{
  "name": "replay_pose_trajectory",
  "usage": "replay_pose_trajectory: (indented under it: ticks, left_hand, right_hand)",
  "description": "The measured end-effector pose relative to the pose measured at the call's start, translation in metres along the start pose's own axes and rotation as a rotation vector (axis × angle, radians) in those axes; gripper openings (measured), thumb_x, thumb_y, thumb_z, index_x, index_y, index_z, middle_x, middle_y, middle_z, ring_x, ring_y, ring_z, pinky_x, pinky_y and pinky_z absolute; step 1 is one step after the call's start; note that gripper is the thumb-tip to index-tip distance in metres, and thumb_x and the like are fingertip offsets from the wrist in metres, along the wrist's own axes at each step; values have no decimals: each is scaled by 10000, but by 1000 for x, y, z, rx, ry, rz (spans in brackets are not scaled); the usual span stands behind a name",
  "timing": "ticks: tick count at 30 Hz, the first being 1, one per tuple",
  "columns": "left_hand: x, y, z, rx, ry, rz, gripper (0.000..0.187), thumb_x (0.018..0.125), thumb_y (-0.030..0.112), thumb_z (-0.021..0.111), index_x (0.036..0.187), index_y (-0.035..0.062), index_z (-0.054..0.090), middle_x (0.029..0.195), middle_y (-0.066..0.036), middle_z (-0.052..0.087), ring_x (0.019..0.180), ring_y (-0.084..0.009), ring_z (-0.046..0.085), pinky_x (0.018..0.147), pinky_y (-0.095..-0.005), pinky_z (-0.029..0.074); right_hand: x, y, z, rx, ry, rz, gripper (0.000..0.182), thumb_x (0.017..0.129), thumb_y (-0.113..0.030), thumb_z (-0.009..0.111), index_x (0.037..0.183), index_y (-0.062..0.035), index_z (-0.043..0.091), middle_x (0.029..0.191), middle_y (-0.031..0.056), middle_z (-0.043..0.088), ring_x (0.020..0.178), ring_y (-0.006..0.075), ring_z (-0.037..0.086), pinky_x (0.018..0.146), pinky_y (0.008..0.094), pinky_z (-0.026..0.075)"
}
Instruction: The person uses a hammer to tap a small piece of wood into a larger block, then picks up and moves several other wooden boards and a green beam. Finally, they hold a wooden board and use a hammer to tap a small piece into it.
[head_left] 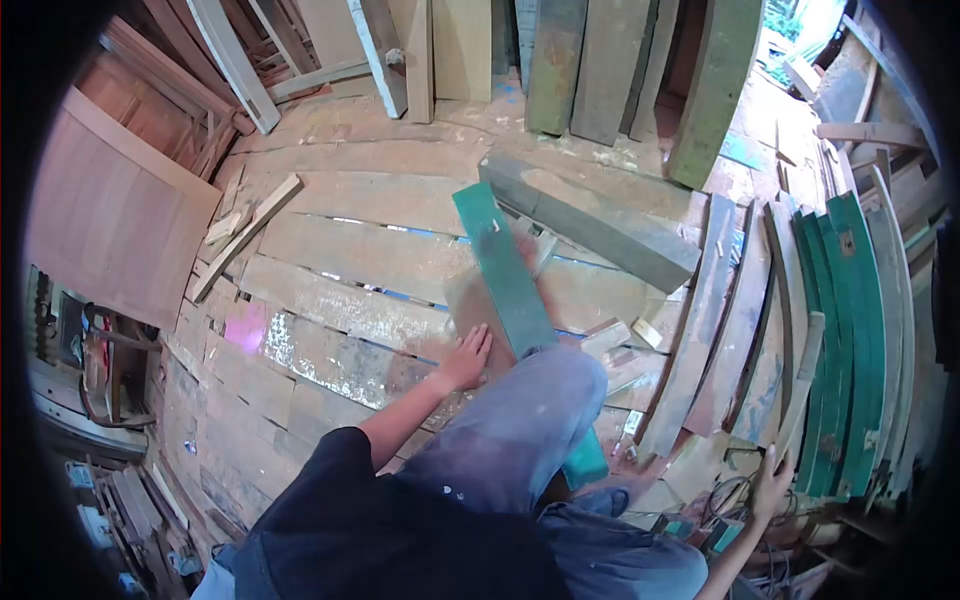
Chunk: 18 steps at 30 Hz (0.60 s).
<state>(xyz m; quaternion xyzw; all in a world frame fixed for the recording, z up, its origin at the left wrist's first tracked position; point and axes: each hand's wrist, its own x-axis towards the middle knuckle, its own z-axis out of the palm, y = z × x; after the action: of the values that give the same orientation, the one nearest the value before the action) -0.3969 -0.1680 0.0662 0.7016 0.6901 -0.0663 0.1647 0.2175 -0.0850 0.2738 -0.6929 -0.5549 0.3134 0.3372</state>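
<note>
On the head cam, from my remote seat, the green board [505, 270] runs 12 to 5 o'clock under a knee [575, 375], probably pinning it. Left hand [465, 360], towards 7, lies flat on the floor [370, 195], fingers outstretched, empty, likely for balance. Right hand [772, 485], 4 o'clock, meets a wood strip [803, 380]; can't tell if it's gripping.

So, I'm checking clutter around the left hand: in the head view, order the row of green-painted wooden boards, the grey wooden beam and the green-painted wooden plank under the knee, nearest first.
From the left hand:
1. Green-painted wooden plank: just to its right.
2. Grey wooden beam: ahead and right.
3. Row of green-painted wooden boards: far right.
</note>
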Motion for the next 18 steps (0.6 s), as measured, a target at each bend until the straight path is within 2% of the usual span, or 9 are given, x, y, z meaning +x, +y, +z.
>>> replay_pose_trajectory:
  ticks: [2, 5, 6, 8, 10, 13, 15, 16, 18]
  left_hand:
    - [-1, -1, 54, 153, 156, -21, 863, 855, 329, 661, 1546, 21, 246, 1632, -214, 148, 1509, -386, 169, 1178, -542, 274]
    - [0, 1, 54, 163, 156, -28, 942, 820, 350, 706, 1544, -9, 221, 1638, -222, 106, 1519, -373, 140, 1186, -540, 252]
    - [-2, -1, 39, 70, 119, -29, 952, 806, 346, 722, 1530, -31, 232, 1617, -240, 154, 1508, -375, 173, 1181, -532, 267]
    - [-7, -8, -17, -115, 43, -29, 972, 777, 338, 755, 1502, -75, 255, 1575, -277, 251, 1486, -378, 240, 1170, -516, 296]
    - [3, -25, -47, -547, 182, -423, 937, 788, 376, 788, 1464, -77, 323, 1432, -256, 486, 1341, -344, 478, 1101, -458, 401]
    - [24, -60, -13, -1450, 366, -743, 812, 791, 398, 828, 1390, -22, 477, 1235, -160, 655, 1127, -268, 631, 984, -377, 493]
    - [46, -85, 21, -1463, 262, -714, 749, 786, 393, 846, 1347, 4, 538, 1198, -132, 674, 1069, -237, 652, 943, -346, 506]
    - [53, -89, 29, -1468, 198, -697, 717, 784, 390, 856, 1325, 17, 569, 1179, -119, 684, 1039, -221, 663, 922, -331, 513]
    - [58, -94, 41, -1602, 260, -748, 659, 777, 331, 868, 1291, 16, 601, 1144, -120, 696, 1035, -213, 665, 913, -320, 512]
  right_hand:
    - [5, 1, 10, -6, -99, 33, 366, 1023, -233, 588, 1233, 64, 547, 1056, 84, 609, 921, 128, 543, 824, 285, 460]
    - [5, 7, 32, 23, -137, 12, 304, 1012, -200, 602, 1174, 53, 564, 977, 58, 608, 869, 110, 537, 773, 270, 452]
    - [9, 8, 31, -76, -209, 103, 270, 1002, -186, 617, 1132, 47, 573, 911, 27, 594, 825, 92, 524, 728, 262, 437]
    - [15, 9, 34, -98, -267, 96, 258, 1002, -188, 615, 1113, 42, 578, 883, 14, 587, 802, 87, 518, 712, 264, 433]
    - [12, 7, 35, -98, -301, 98, 246, 1003, -187, 612, 1102, 36, 581, 867, 8, 586, 788, 81, 512, 703, 265, 430]
    - [8, 6, 40, -88, -300, 65, 220, 1005, -181, 606, 1086, 23, 586, 839, -3, 574, 762, 66, 493, 677, 256, 414]
    - [6, 26, 42, -106, -248, 0, 196, 1006, -179, 601, 1058, 10, 588, 788, -27, 544, 715, 48, 466, 628, 240, 386]
    - [1, 5, 46, -108, -270, 74, 189, 1006, -178, 600, 1045, 6, 586, 767, -39, 520, 695, 40, 449, 606, 234, 365]
    - [-8, -33, 50, -118, -316, 224, 177, 1008, -177, 597, 1019, -1, 583, 726, -62, 474, 653, 25, 414, 562, 221, 323]
